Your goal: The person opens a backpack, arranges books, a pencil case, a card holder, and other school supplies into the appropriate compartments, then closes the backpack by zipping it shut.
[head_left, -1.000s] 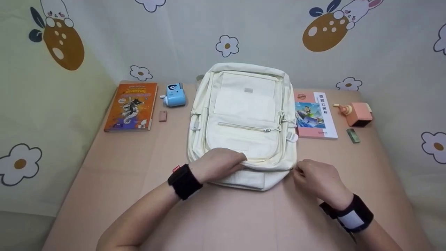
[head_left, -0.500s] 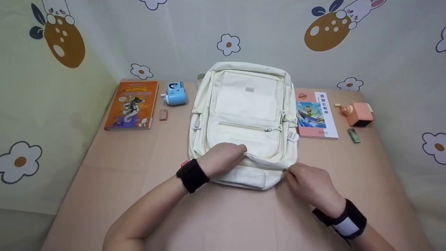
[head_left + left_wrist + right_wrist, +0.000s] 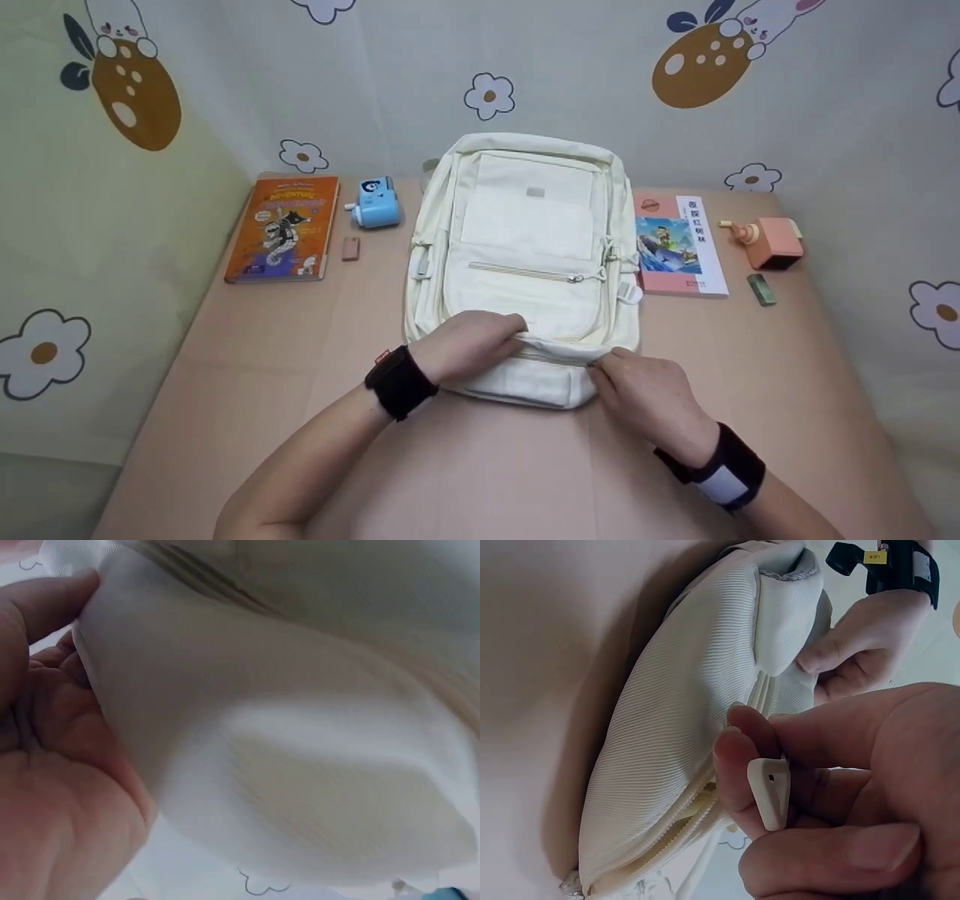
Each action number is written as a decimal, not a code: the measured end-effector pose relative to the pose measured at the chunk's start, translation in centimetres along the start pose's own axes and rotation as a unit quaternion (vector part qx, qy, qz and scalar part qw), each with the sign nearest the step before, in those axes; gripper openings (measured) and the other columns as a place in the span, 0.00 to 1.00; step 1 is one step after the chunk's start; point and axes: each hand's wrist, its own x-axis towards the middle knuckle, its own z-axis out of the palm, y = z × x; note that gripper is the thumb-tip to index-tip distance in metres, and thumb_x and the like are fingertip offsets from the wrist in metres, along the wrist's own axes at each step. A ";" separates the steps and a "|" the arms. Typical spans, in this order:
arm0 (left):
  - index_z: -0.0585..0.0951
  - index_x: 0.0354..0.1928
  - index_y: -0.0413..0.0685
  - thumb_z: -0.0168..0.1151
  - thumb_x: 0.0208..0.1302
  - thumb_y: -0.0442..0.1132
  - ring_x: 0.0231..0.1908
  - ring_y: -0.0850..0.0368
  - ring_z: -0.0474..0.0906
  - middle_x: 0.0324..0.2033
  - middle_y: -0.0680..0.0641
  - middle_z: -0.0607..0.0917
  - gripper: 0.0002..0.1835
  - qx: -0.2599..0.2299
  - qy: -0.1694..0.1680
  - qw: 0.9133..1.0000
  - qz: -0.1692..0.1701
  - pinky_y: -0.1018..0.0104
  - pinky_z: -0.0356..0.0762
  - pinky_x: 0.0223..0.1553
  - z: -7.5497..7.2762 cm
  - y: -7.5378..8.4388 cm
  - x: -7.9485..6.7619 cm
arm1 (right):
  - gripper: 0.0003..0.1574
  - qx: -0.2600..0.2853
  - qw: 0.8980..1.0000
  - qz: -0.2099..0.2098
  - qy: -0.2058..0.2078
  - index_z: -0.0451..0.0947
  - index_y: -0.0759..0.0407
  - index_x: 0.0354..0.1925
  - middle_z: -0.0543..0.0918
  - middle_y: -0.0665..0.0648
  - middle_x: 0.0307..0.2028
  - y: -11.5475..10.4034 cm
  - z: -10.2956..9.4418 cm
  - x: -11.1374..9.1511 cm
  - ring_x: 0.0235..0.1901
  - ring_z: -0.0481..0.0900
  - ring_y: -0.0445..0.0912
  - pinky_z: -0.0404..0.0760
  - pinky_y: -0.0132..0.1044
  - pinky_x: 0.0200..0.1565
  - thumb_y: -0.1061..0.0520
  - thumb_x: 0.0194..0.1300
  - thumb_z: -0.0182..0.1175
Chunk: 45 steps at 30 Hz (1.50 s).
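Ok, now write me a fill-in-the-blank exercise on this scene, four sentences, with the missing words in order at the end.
1. The zip pull is pinched by the person's ____ hand.
2. In the head view, the orange book lies to the ____ of the bag.
3. The sharpener nearest the orange book is coloured ____.
4. The small block just in front of the pink sharpener is coloured ____.

Missing words: right; left; blue; green.

- Greyish object (image 3: 430, 166), upper centre of head view: partly hidden by cream fabric backpack (image 3: 525, 232); identity unclear.
- Bare left hand (image 3: 64, 757): cropped by left-wrist view's left edge.
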 end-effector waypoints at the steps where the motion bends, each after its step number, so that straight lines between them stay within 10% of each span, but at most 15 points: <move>1: 0.77 0.39 0.51 0.55 0.78 0.42 0.30 0.56 0.74 0.26 0.54 0.74 0.06 -0.003 -0.004 1.000 0.002 0.58 0.76 0.39 -0.1 -0.1 -0.2 | 0.10 0.002 1.000 0.000 -0.001 0.79 0.53 0.30 0.67 0.45 0.19 0.1 0.0 0.0 0.16 0.64 0.41 0.65 0.39 0.18 0.54 0.70 0.62; 11: 0.82 0.49 0.50 0.63 0.72 0.41 0.38 0.57 0.78 0.38 0.53 0.83 0.08 0.007 -0.008 1.000 0.025 0.56 0.78 0.44 -1.5 -3.2 -3.3 | 0.09 0.004 1.000 0.002 0.003 0.80 0.53 0.31 0.67 0.45 0.19 0.3 -0.2 -0.2 0.16 0.64 0.40 0.65 0.39 0.18 0.53 0.70 0.62; 18: 0.84 0.58 0.46 0.65 0.71 0.43 0.65 0.48 0.75 0.61 0.44 0.82 0.17 0.004 -0.020 1.000 -0.010 0.51 0.72 0.64 -2.2 -5.5 -5.1 | 0.13 -0.008 1.000 0.000 0.007 0.77 0.52 0.28 0.67 0.46 0.19 0.5 -0.4 -0.4 0.16 0.65 0.41 0.66 0.40 0.18 0.52 0.71 0.63; 25: 0.79 0.36 0.53 0.58 0.77 0.46 0.27 0.58 0.74 0.25 0.55 0.76 0.10 0.045 0.032 0.998 -0.018 0.57 0.75 0.30 -1.7 -5.2 -4.1 | 0.11 -0.004 1.000 0.000 0.003 0.78 0.53 0.29 0.66 0.45 0.19 0.6 -0.6 -0.5 0.16 0.63 0.40 0.64 0.38 0.18 0.54 0.69 0.63; 45: 0.73 0.29 0.51 0.55 0.78 0.44 0.20 0.57 0.69 0.17 0.56 0.66 0.15 0.072 0.042 0.996 -0.037 0.57 0.68 0.21 -0.8 -2.7 -2.6 | 0.17 -0.045 0.998 -0.037 0.031 0.73 0.54 0.23 0.68 0.49 0.19 -2.0 -0.9 0.6 0.14 0.64 0.44 0.62 0.40 0.14 0.58 0.70 0.61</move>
